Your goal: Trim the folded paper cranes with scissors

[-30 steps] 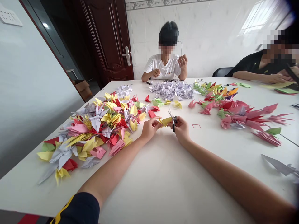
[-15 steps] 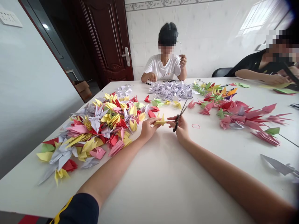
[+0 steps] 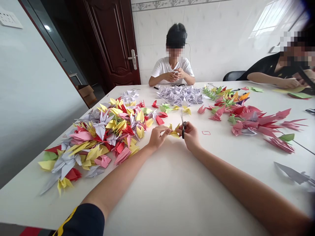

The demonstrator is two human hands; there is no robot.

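Observation:
Between my two hands is a yellow folded paper crane (image 3: pixel 175 131). My left hand (image 3: pixel 157 137) pinches its left end between thumb and fingers. My right hand (image 3: pixel 191 135) is closed around black-handled scissors (image 3: pixel 183 126), whose blades point up and away from me. The right fingertips lie right against the crane's right side; whether they grip it too I cannot tell. To the left of my left hand spreads a big heap of folded paper cranes (image 3: pixel 105 131) in yellow, red, pink, green and pale lilac.
A pile of pale lilac cranes (image 3: pixel 182 95) lies across the white table (image 3: pixel 157 193). Pink and red cranes (image 3: pixel 256 119) spread at right, near a grey paper piece (image 3: pixel 292 173). A person in white (image 3: pixel 172 65) sits opposite; another in black (image 3: pixel 265 67) sits at right.
My right hand has come in against the crane, and the crane looks more spread out. The scissors have turned more upright, their blades closer together. The person opposite has brought both hands together.

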